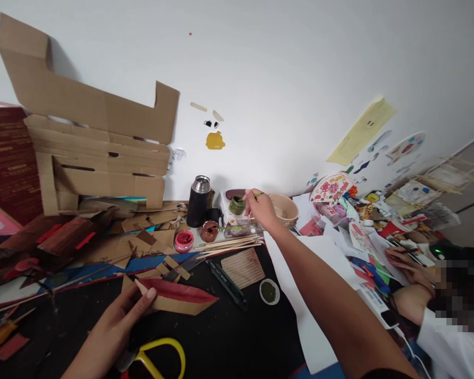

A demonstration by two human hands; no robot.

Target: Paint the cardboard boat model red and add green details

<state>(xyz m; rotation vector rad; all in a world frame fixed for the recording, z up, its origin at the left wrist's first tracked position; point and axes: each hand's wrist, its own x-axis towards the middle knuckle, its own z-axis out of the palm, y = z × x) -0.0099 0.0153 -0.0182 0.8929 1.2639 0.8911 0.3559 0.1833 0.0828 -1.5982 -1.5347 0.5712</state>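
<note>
My left hand point(136, 310) is closed on a small boat-shaped cardboard piece point(185, 308), pinching it at its left end. Its upper face is painted red, and the side is bare brown cardboard. Farther forward, my right hand point(259, 206) grips a thin paintbrush point(257, 195). The brush's tip end is at the mouth of an uncapped jar of green paint point(237, 205). A jar of brown paint point(209, 231) with a brush lying across it and a tub of red paint point(184, 241) stand nearby. A lid with green paint point(269, 291) lies on the black mat.
A black thermos point(199, 202) stands by the wall, with a round bowl point(285, 208) to its right. On the mat lie a utility knife point(227, 284), corrugated cardboard point(244, 267) and yellow-handled scissors point(161, 355). Large cardboard point(98, 116) leans at left. Another person point(450, 326) sits at right.
</note>
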